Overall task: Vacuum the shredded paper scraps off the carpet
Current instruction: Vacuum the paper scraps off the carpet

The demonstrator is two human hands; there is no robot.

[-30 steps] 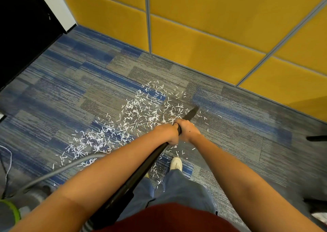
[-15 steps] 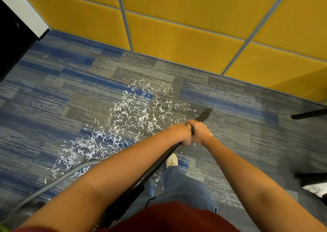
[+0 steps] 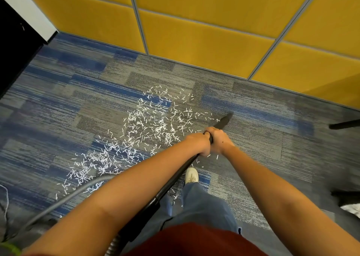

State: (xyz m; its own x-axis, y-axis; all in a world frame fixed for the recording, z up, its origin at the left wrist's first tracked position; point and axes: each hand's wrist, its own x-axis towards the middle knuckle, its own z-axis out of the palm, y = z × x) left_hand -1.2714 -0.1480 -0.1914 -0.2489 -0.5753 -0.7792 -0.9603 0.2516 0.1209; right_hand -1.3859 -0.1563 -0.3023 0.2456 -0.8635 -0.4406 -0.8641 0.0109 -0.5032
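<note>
White shredded paper scraps (image 3: 150,127) lie scattered in a band across the blue and grey carpet (image 3: 58,103), from the middle down to the lower left. Both hands hold a black vacuum wand (image 3: 171,185) side by side: my left hand (image 3: 200,144) grips it just below my right hand (image 3: 219,140). The wand's narrow black nozzle (image 3: 225,120) points up and right and reaches the carpet at the right edge of the scraps. A grey hose (image 3: 64,199) curves off to the lower left.
A yellow panelled wall (image 3: 194,31) borders the carpet at the back. A dark cabinet (image 3: 13,53) stands at the left. Black chair legs (image 3: 344,124) poke in at the right edge. My white shoe (image 3: 191,174) stands below the hands.
The nozzle has moved to the right, from among the scraps to their right edge, with both hands still on the wand. The camera view has shifted slightly.
</note>
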